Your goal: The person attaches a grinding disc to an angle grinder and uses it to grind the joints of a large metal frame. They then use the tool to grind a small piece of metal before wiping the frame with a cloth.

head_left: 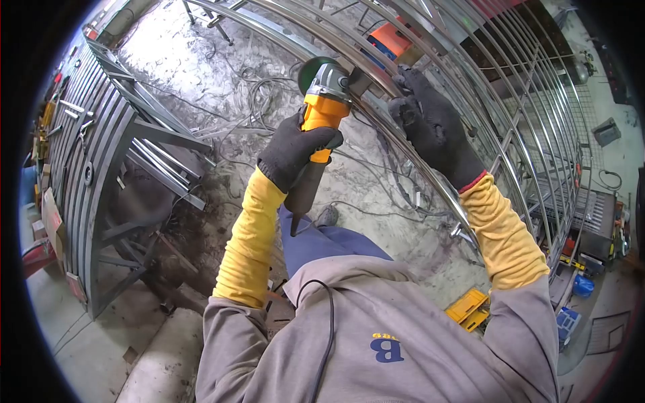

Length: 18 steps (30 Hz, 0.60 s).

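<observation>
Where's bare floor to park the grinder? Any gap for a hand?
Bare: concrete at lower left, between the dark steel frame and the left sleeve. Crowded: cables litter the floor under the angle grinder; the curved railing bars at right stand close.

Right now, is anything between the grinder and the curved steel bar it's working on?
Nothing visible. The grinder, in the left hand, has its head right at the curved steel bar; the right hand grips that bar just beside it.
</observation>
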{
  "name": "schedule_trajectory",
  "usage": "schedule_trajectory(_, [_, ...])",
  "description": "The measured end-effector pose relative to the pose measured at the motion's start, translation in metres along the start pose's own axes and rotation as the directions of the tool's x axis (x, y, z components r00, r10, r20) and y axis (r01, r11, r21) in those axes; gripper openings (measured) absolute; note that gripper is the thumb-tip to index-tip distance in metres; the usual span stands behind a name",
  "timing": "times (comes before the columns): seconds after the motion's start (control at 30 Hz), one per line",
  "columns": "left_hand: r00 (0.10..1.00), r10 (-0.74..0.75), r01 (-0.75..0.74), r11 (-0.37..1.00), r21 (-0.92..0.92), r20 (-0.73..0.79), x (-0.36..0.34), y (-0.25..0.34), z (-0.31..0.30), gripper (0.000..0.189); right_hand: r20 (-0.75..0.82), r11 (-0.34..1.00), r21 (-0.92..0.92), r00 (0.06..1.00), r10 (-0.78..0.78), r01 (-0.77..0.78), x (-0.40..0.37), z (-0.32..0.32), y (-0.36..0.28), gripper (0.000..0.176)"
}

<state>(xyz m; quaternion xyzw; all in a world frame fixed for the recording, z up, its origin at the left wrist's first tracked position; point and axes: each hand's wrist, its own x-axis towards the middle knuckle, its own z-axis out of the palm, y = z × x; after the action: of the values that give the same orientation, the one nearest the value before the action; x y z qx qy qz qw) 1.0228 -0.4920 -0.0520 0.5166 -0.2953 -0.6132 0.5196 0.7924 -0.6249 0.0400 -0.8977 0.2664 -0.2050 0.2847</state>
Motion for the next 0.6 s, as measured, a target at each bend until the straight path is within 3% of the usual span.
schedule_trajectory(0.1, [0.999,-0.044,0.046,0.994,0.095,-0.02,0.009,0.012,-0.017,0.033,-0.001,1.0,-0.016,1.0,0.025,-0.025,0.0,0.001,-0.002,0.072])
schedule_trajectory(0.27, [1.0,-0.006,0.005,0.994,-0.11,-0.006,0.011,0.016,-0.062,0.029,0.062,0.997,-0.01,0.995,0.079,-0.078,0.003,0.001,0.0,0.072])
schedule_trajectory(0.4, [0.999,0.038,-0.034,0.993,-0.11,0.03,0.009,-0.013,-0.052,0.031,0.056,0.997,-0.022,0.995,0.077,-0.076,0.003,0.003,0.002,0.072])
schedule_trajectory(0.43, [0.986,0.131,-0.133,0.991,0.009,0.099,0.001,-0.015,-0.046,0.035,0.035,0.998,-0.032,0.998,0.049,-0.048,0.002,0.004,0.003,0.073])
schedule_trajectory(0.5, [0.991,-0.002,0.019,0.992,-0.127,0.136,-0.003,-0.022,-0.033,0.038,0.022,0.999,-0.042,0.999,0.023,-0.022,0.002,0.005,0.002,0.074])
schedule_trajectory(0.57, [0.991,0.031,-0.015,0.993,-0.118,0.134,-0.001,-0.031,-0.032,0.038,0.021,0.995,-0.097,0.999,0.037,-0.035,0.002,0.004,0.0,0.074])
schedule_trajectory(0.6, [0.997,0.039,-0.029,0.988,-0.154,0.06,0.002,-0.034,-0.033,0.037,0.024,0.995,-0.096,0.999,0.043,-0.04,0.001,0.006,0.0,0.074])
